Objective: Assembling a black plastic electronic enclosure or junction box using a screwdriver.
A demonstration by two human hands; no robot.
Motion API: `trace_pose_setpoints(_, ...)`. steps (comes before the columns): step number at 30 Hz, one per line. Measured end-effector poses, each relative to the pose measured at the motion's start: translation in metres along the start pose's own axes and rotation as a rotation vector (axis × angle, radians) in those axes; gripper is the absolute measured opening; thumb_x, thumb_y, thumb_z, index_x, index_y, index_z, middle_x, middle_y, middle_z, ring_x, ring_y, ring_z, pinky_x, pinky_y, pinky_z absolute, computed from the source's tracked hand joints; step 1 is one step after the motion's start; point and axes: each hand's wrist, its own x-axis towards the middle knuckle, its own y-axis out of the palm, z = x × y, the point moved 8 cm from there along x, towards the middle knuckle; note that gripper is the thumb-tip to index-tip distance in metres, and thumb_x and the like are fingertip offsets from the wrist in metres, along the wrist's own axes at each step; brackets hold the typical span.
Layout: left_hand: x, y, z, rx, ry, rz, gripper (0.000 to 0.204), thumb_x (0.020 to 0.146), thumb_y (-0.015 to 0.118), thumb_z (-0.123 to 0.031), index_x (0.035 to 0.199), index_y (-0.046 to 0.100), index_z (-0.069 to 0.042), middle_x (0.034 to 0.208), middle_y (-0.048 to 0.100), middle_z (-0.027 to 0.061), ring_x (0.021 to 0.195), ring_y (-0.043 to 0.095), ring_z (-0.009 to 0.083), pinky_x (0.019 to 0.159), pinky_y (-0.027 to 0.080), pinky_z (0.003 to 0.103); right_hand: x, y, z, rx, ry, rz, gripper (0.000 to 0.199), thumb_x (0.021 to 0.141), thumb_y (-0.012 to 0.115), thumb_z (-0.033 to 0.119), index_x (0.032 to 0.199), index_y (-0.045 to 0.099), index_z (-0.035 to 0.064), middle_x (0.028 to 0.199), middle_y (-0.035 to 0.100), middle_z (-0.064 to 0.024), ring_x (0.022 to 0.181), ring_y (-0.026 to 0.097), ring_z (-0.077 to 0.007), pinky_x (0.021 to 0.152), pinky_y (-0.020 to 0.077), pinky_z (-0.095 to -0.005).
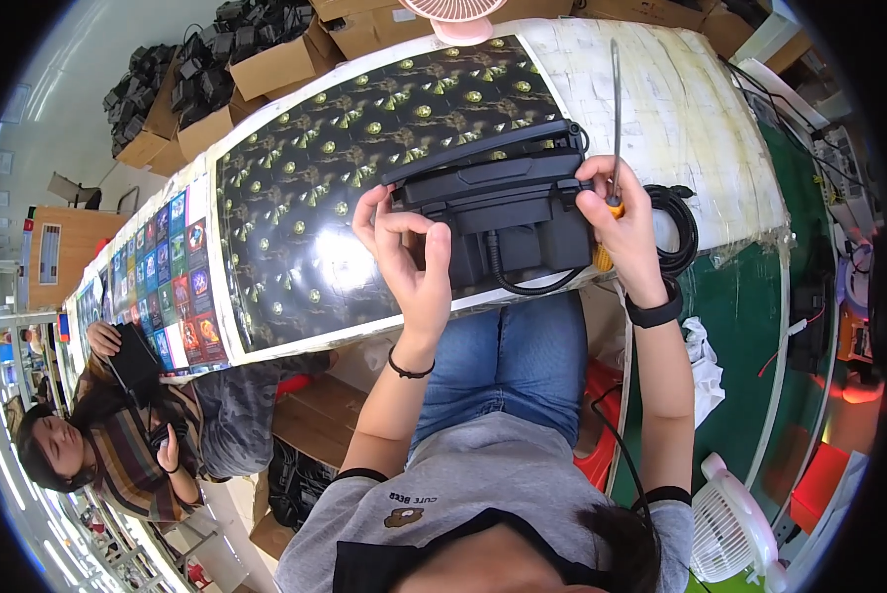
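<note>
A black hard plastic case (508, 212) with a long handle bar along its far side is held up over the near edge of the table, above my lap. My left hand (409, 267) is closed around its left end, thumb on the near side. In my right hand (623, 232) a screwdriver (617, 109) with a yellow-orange handle is gripped, its long shaft pointing away from me. That hand's thumb and forefinger also pinch at the case's right corner, near a latch. A short black cable (498, 267) loops out of the case's near side.
A coiled black cable (683, 232) lies right of my right hand. The table (661, 89) bears a dark patterned sheet (295, 198). A pink fan (458, 20) stands at the far edge. On the left a co-worker (137, 445) holds a black box. Cartons (275, 69) with black devices stand behind.
</note>
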Motion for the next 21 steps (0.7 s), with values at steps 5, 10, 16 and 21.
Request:
trace_pose_setpoints(5,-0.003,-0.002,0.0,0.087,0.096,0.01,0.016,0.085,0.068,-0.005,0.092,0.054,-0.007,0.139,0.027,0.0119,0.136,0.033,0.034,0.082,0.044,0.027,-0.003,-0.006,0.007,-0.027,-0.091,-0.029,0.025,0.085,0.076,0.022,0.1,0.062,0.0066,0.08,0.043,0.0048,0.07,0.037,-0.0045,0.064,0.0306,-0.0194)
trace_pose_setpoints(10,0.001,-0.003,-0.001,0.097,0.102,0.035,0.015,0.085,0.067,-0.004,0.091,0.054,-0.007,0.138,0.027,0.0118,0.138,0.03,0.0342,0.086,0.043,0.03,-0.002,-0.004,0.028,-0.187,-0.276,0.042,0.011,0.08,0.078,0.006,0.083,0.068,0.0027,0.086,0.058,0.0007,0.07,0.048,-0.0054,0.063,0.0374,-0.0202)
trace_pose_setpoints(16,0.001,-0.003,0.008,0.02,0.06,0.048,0.028,0.082,0.069,-0.007,0.105,0.052,-0.009,0.139,0.028,0.0123,0.138,0.03,0.0292,0.107,0.032,0.038,-0.002,-0.002,0.038,-0.143,-0.238,0.064,0.015,0.077,0.08,0.005,0.088,0.069,0.0034,0.084,0.059,0.0013,0.066,0.045,-0.0036,0.06,0.0352,-0.0183)
trace_pose_setpoints(21,0.0,0.0,0.017,-0.203,-0.12,0.066,0.063,0.082,0.069,-0.016,0.135,0.036,-0.009,0.151,0.017,0.0156,0.139,0.029,0.027,0.113,0.024,0.038,-0.007,0.002,0.033,-0.302,-0.169,0.098,0.021,0.076,0.081,0.006,0.095,0.071,0.0036,0.074,0.06,0.0037,0.06,0.042,-0.0008,0.055,0.0321,-0.017)
